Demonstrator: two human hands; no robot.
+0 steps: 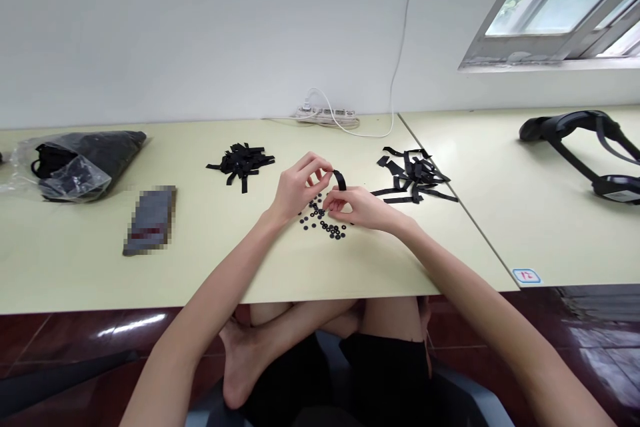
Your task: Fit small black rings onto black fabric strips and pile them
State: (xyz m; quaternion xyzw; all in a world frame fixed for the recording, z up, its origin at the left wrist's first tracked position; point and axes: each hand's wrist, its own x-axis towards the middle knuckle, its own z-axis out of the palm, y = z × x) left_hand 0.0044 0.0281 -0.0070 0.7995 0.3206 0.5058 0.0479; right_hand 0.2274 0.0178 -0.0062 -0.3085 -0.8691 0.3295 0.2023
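Note:
A short black fabric strip (341,180) arches between my two hands above the table. My left hand (303,185) pinches its upper end between thumb and fingertips. The lower end sits at the curled fingers of my right hand (357,207), which are closed around it. Small black round rings or discs (334,231) lie scattered on the table just under and in front of both hands. One pile of black strips (243,161) is left of my hands. A looser heap of black strips (414,175) lies to the right.
A clear plastic bag (83,167) with black contents and a blurred grey item (151,220) lie on the left. A power strip (327,116) with white cables stands by the wall. A black headset (585,140) rests far right, past the table seam (480,247).

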